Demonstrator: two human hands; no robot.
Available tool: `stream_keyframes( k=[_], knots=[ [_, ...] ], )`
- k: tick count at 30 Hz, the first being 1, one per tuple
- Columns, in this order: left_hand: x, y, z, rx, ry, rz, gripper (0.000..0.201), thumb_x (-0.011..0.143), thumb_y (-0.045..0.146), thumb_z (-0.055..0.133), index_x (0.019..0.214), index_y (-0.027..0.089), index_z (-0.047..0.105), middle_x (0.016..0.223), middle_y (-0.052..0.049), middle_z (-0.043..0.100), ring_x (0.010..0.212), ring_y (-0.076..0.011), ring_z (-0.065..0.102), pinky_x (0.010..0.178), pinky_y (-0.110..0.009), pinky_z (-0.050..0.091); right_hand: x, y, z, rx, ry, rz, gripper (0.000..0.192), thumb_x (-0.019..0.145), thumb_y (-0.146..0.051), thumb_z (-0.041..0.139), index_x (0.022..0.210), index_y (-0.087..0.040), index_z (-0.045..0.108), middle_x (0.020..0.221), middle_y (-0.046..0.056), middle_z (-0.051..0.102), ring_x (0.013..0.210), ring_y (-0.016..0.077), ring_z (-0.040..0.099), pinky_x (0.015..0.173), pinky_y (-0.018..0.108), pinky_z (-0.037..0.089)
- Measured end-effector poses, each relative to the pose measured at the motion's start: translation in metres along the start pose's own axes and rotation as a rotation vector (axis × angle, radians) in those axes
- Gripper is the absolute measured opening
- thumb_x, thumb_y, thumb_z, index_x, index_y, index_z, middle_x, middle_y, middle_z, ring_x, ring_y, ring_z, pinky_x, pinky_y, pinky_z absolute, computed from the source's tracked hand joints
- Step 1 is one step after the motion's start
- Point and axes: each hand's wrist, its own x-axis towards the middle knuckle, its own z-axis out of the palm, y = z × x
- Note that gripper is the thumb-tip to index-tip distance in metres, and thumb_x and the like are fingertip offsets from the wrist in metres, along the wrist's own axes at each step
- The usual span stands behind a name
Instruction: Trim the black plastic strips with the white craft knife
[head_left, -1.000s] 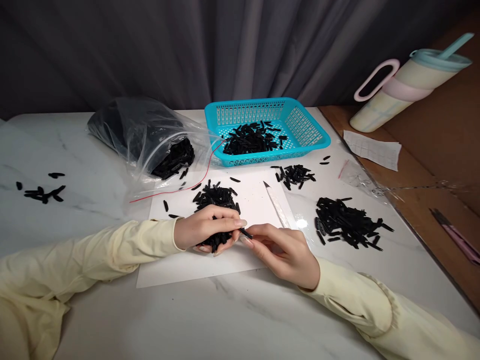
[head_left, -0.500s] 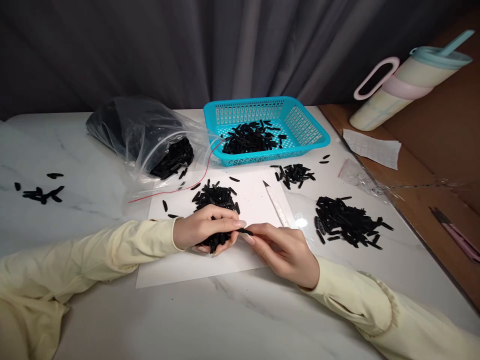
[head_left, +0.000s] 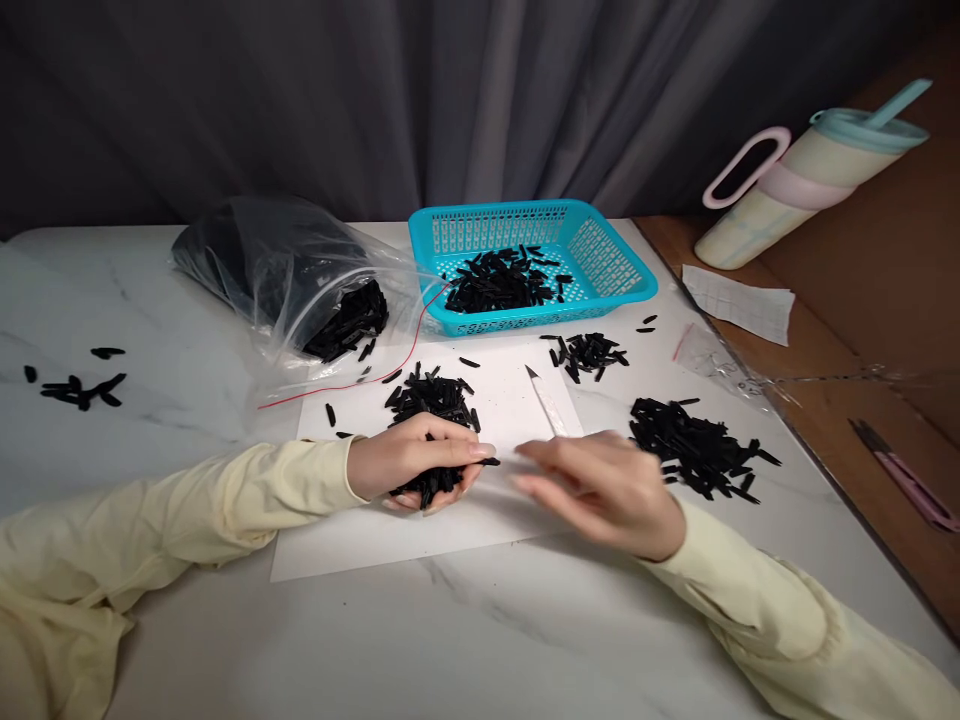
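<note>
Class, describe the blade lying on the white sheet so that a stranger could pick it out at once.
Start at the turquoise basket at the back of the marble table. Just in front lies a white sheet; near its right edge rests the blade, above the right hand. Among the black pieces, it alone is pale, slim and pointed.

You had bare marble along the near edge of the table (head_left: 465,640) and between the loose pieces (head_left: 75,385) far left and the plastic bag (head_left: 285,265). Ahead, the pile on the paper (head_left: 433,395), the knife (head_left: 547,400), the right heap (head_left: 697,455) and the blue basket (head_left: 611,265) crowded your reach.
</note>
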Motion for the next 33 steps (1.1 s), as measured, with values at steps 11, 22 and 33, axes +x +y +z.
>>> stream_keyframes(
  k=[11, 22, 33],
  knots=[
    [0.001, -0.002, -0.001, -0.126, -0.035, 0.024, 0.033, 0.082, 0.041, 0.052, 0.065, 0.014, 0.05, 0.041, 0.003, 0.048, 0.024, -0.002, 0.027, 0.021, -0.011, 0.017, -0.004, 0.024, 0.006, -0.807, -0.398, 0.154, 0.036, 0.091, -0.028, 0.039, 0.119, -0.012, 0.054, 0.075, 0.006, 0.067, 0.043, 0.014, 0.055, 0.041, 0.029, 0.013],
    [0.002, -0.001, -0.002, -0.149, -0.035, 0.008, 0.031, 0.08, 0.04, 0.055, 0.065, 0.013, 0.049, 0.042, 0.003, 0.049, 0.024, -0.0017, 0.026, 0.021, -0.011, 0.017, 0.0, 0.035, -0.037, -0.18, -0.124, 0.211, 0.026, 0.086, -0.014, 0.039, 0.101, -0.016, 0.061, 0.072, 0.001, 0.069, 0.045, 0.01, 0.057, 0.051, 0.023, 0.044],
    [0.003, -0.002, -0.003, -0.205, -0.041, 0.011, 0.027, 0.083, 0.032, 0.049, 0.062, 0.014, 0.05, 0.038, 0.002, 0.047, 0.023, -0.003, 0.026, 0.02, -0.01, 0.018, -0.004, 0.034, -0.036, -0.23, 0.376, 0.303, 0.03, 0.086, -0.025, 0.056, 0.056, -0.018, 0.056, 0.049, 0.0, 0.052, 0.042, 0.0111, 0.048, 0.044, 0.025, 0.037]
  ],
)
